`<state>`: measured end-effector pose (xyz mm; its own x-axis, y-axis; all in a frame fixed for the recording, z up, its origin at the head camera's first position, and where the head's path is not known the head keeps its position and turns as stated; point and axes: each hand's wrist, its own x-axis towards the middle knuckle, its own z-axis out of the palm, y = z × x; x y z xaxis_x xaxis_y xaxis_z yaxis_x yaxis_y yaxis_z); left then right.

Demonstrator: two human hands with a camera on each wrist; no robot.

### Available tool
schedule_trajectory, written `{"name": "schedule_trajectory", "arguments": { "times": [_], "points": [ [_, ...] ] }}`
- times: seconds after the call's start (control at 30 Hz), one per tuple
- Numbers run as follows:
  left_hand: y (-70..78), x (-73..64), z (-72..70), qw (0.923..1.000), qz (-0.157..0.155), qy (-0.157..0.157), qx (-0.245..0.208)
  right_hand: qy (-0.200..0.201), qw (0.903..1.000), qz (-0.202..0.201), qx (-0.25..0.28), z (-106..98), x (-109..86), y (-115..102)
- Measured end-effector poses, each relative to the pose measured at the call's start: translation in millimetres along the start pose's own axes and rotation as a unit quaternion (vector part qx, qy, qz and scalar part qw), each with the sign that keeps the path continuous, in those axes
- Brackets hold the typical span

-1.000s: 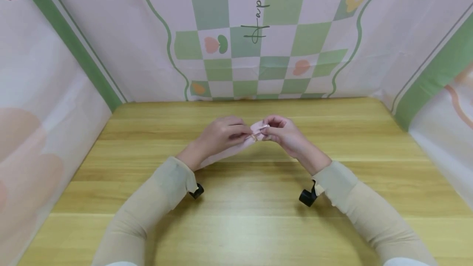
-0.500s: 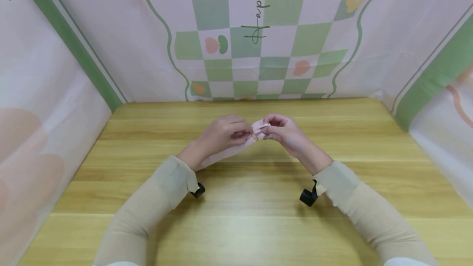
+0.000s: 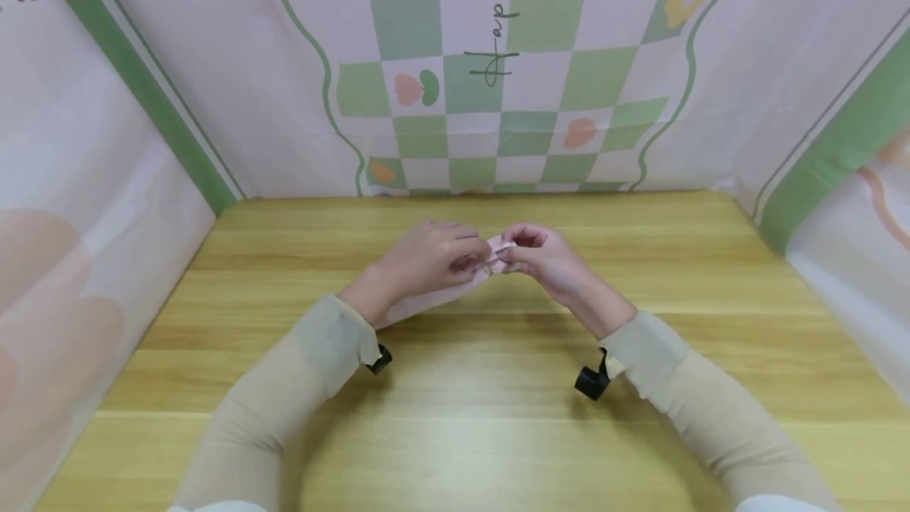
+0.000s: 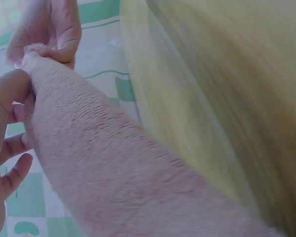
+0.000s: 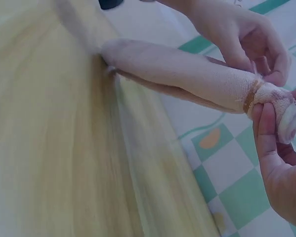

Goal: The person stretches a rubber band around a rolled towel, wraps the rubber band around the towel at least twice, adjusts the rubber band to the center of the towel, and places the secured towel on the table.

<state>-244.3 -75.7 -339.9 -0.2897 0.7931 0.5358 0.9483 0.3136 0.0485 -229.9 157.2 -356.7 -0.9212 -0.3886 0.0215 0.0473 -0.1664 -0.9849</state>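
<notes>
A long, pale pink terry towel point(image 5: 187, 74), rolled or folded lengthwise, is held between my two hands above the table. Near its far end a thin brown band point(image 5: 250, 96) goes round it, and the cloth bunches beyond the band. My left hand point(image 3: 435, 259) pinches the towel beside the band; in the left wrist view its other fingers are spread off the cloth. With thumb and fingers, my right hand point(image 3: 546, 259) grips the bunched end. In the head view the left hand and forearm hide part of the towel.
A wooden table point(image 3: 455, 433) lies under both arms. Behind it hangs a cloth backdrop point(image 3: 533, 85) with green checks and lettering, and more cloth hangs at both sides. Black wrist cameras point(image 3: 590, 382) stick out below the sleeves.
My left hand has shifted slightly right towards the towel's banded end, its fingers a little differently placed. The right hand keeps its grip with only a small shift.
</notes>
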Motion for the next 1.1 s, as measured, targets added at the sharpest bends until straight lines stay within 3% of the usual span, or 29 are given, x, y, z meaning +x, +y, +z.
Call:
{"name": "schedule_trajectory", "arguments": {
  "times": [0.23,0.67,1.1],
  "points": [
    [1.6,0.4,-5.2,0.9993,0.001,-0.035,-0.012,-0.015,0.9998,0.007,0.009,6,0.6,2],
    [-2.9,-5.9,-5.6,0.9963,-0.028,-0.059,-0.056,-0.012,0.9997,0.018,-0.012,7,6.4,2],
    [-0.2,-9.4,-5.4,0.9906,-0.059,-0.123,-0.015,-0.006,0.9994,0.027,-0.020,4,4.2,3]
  ]
}}
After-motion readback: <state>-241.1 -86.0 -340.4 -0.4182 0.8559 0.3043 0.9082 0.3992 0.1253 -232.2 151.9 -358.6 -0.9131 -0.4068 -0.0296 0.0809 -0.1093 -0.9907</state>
